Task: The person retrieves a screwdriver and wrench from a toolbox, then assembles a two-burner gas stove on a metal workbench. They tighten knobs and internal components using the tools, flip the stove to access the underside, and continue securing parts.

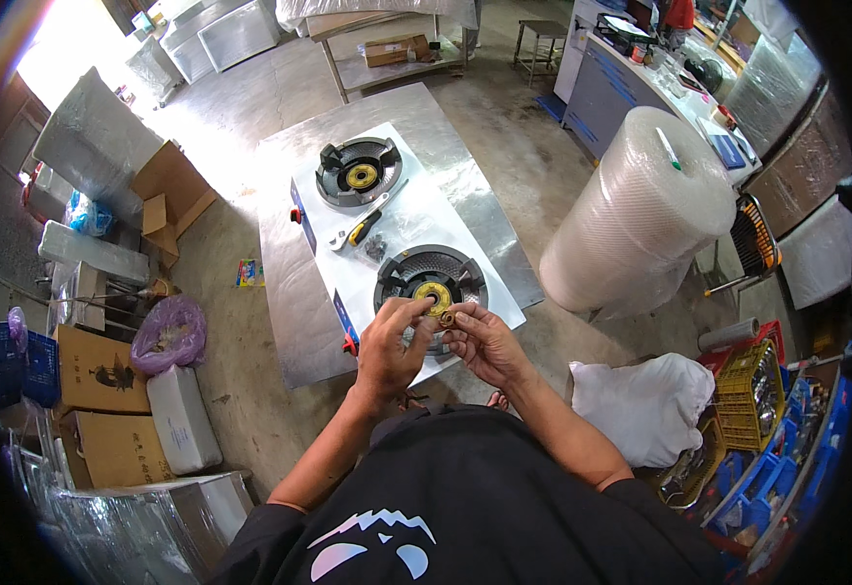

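Note:
A white two-burner gas stove (pixel 414 216) lies on a metal-topped table, its red knobs along the left side. The far burner (pixel 358 172) and near burner (pixel 453 263) both have black pan supports and brass-coloured centres. Over the near burner's front edge, my right hand (pixel 489 346) pinches a small brass fitting (pixel 448 319). Close beside it, my left hand (pixel 392 346) is closed, thumb and index finger pressed together; what they hold, if anything, I cannot make out. Between the burners rest an adjustable wrench (pixel 369 220) with a yellow-and-black handle and a small clear bag (pixel 375 248) of dark parts.
The metal tabletop (pixel 294 331) extends around the stove. A tall bubble-wrap roll (pixel 631 219) with a green marker stands at right, near a white sack (pixel 640 405) and a yellow crate (pixel 750 395). Cardboard boxes (pixel 104 375) and a purple bag (pixel 171 336) sit at left.

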Action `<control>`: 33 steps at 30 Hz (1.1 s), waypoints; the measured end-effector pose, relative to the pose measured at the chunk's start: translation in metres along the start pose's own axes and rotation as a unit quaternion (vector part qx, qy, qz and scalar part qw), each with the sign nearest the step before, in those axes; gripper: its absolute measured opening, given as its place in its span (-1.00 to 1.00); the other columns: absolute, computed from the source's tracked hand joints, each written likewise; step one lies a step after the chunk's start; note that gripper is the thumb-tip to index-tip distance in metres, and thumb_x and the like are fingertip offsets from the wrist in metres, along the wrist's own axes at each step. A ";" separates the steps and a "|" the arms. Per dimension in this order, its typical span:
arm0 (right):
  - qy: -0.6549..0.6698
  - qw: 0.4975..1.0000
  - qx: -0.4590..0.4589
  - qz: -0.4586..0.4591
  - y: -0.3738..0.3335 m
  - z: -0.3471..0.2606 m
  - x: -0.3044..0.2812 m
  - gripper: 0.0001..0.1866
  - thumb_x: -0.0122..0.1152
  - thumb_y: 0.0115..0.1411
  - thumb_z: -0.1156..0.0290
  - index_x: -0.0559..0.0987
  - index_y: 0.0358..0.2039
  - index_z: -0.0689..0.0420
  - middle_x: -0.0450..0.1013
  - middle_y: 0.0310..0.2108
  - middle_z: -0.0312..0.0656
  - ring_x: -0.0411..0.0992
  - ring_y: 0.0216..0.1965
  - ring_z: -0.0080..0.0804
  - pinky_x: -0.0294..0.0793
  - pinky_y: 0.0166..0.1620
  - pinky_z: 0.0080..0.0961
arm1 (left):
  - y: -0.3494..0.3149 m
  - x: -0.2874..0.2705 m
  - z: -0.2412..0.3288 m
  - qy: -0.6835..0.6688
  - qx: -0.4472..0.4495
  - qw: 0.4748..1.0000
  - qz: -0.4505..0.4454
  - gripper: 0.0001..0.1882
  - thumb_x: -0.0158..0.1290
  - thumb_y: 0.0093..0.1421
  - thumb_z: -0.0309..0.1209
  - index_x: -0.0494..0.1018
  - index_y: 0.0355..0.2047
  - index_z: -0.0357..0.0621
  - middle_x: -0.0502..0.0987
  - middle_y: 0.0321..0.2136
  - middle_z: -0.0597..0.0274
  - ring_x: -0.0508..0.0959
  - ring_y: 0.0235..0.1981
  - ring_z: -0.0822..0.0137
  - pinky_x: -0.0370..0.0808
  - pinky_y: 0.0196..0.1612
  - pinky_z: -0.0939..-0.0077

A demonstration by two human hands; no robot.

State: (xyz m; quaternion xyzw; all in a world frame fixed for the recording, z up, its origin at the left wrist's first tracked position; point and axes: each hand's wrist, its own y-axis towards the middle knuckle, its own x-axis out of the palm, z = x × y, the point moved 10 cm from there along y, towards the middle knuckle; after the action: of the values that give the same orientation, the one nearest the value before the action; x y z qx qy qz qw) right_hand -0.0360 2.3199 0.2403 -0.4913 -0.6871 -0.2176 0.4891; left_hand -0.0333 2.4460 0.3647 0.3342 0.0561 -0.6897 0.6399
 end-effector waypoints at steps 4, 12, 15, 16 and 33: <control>-0.009 1.000 0.004 0.004 -0.003 0.003 0.000 -0.82 0.13 0.40 0.47 0.55 -0.02 0.20 0.60 -0.21 -0.12 0.60 -0.25 -0.46 0.64 -0.23 -0.54 | 0.000 0.007 0.016 0.064 0.046 0.996 -0.049 -0.62 0.36 0.06 -0.38 0.63 -0.09 -0.11 0.62 -0.21 0.14 0.63 -0.19 0.17 0.55 -0.15 0.32; -0.044 0.999 0.014 -0.010 -0.008 0.006 0.002 -0.80 0.14 0.40 0.46 0.57 -0.02 0.24 0.61 -0.19 -0.14 0.61 -0.26 -0.45 0.64 -0.22 -0.55 | 0.001 0.005 0.013 0.041 0.030 0.998 -0.042 -0.68 0.39 0.02 -0.34 0.66 -0.18 -0.08 0.64 -0.29 0.19 0.63 -0.25 0.16 0.55 -0.18 0.33; -0.085 0.996 0.010 0.000 -0.012 0.003 0.001 -0.79 0.15 0.40 0.46 0.58 -0.02 0.26 0.61 -0.20 -0.14 0.61 -0.26 -0.44 0.64 -0.22 -0.55 | -0.001 0.007 0.012 0.049 0.041 0.996 -0.060 -0.69 0.38 0.03 -0.30 0.65 -0.21 -0.09 0.63 -0.31 0.19 0.64 -0.27 0.16 0.55 -0.21 0.32; -0.085 0.996 0.014 -0.007 -0.013 0.002 0.002 -0.78 0.15 0.39 0.46 0.58 -0.02 0.27 0.62 -0.20 -0.14 0.62 -0.26 -0.43 0.64 -0.21 -0.55 | -0.001 0.008 0.013 0.060 0.056 0.995 -0.064 -0.69 0.38 0.04 -0.27 0.65 -0.21 -0.08 0.63 -0.31 0.19 0.64 -0.27 0.15 0.55 -0.22 0.31; 0.012 0.998 0.055 -0.029 -0.020 0.003 0.004 -0.83 0.14 0.40 0.48 0.58 -0.06 0.24 0.59 -0.23 -0.19 0.57 -0.30 -0.50 0.59 -0.24 -0.60 | 0.007 0.016 0.033 0.025 0.137 0.983 -0.122 -0.64 0.38 0.06 -0.35 0.62 -0.13 -0.12 0.62 -0.26 0.18 0.64 -0.25 0.17 0.56 -0.17 0.35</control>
State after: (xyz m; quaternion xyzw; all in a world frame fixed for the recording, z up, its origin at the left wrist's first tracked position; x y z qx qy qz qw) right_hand -0.0556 2.3151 0.2461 -0.4410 -0.7060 -0.1995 0.5171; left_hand -0.0387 2.4149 0.3839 0.4265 0.0174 -0.7551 0.4975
